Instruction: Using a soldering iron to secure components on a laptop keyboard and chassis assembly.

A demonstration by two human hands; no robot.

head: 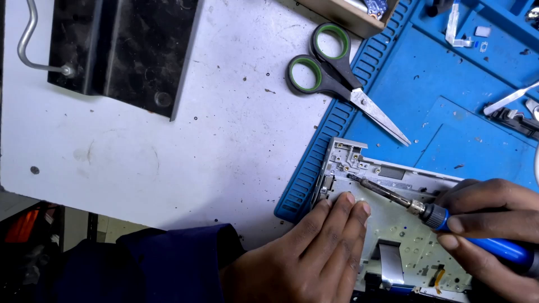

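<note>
Left hand (314,252), fingers pressed together, pins the chassis (393,224) at the mat's (426,84) left edge; right hand (494,235) pinches a screwdriver (449,221), tip at a corner screw.

My count: one pair of scissors (337,70), one screwdriver (449,221), one opened device chassis (393,224), one blue mat (449,101).

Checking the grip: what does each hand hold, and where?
Right hand grips the screwdriver by its blue handle; left hand holds nothing, pressing flat on the metal chassis.
</note>
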